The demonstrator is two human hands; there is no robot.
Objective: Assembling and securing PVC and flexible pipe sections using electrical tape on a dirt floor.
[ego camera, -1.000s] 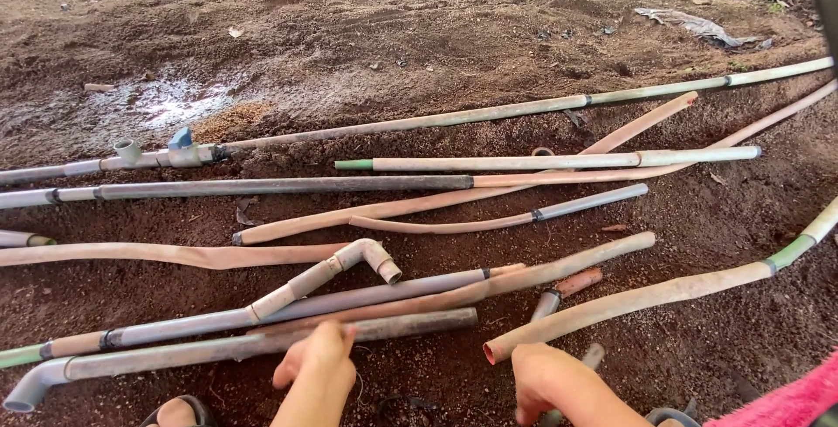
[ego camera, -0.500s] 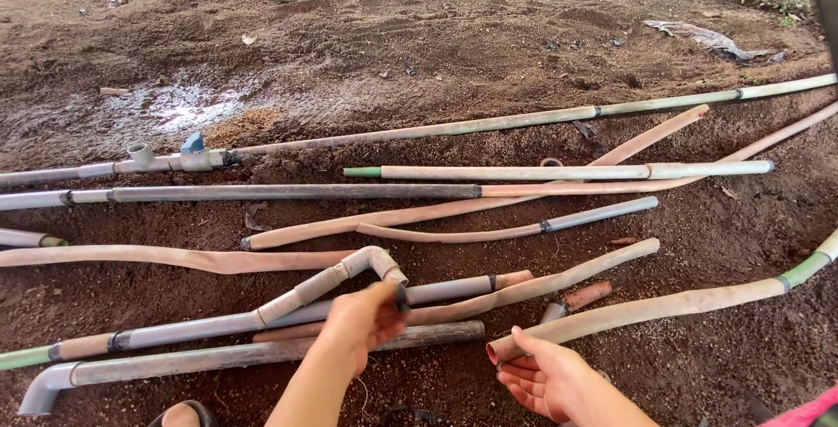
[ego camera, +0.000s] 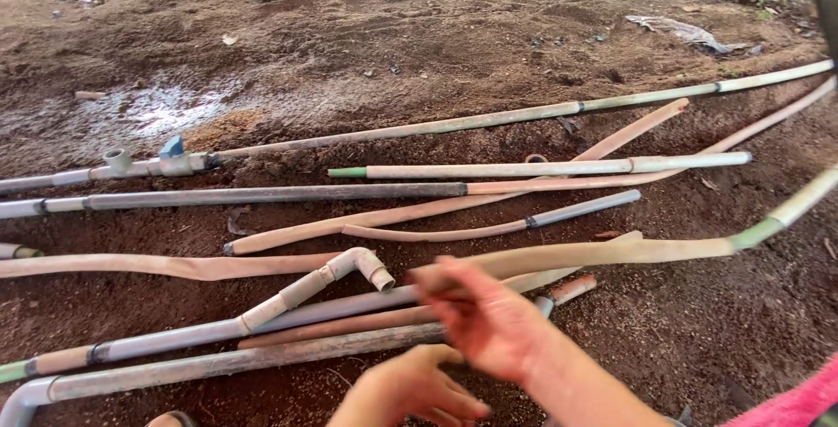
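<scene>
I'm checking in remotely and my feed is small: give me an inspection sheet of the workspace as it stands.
Surface: bare brown soil, with a wet patch at the left.
Job's things: many long muddy pipes lying side by side; right hand lifts a long bent pipe by its end; left hand low beside a grey pipe.
Clutter: elbow-ended pipe, blue valve fitting, scraps of litter.
Grippers: right hand blurred.
Cables: nothing seen.
Surroundings: pink cloth at lower right.

No pkgs, labels, signs or screens in view, just pipes on bare dirt.
</scene>
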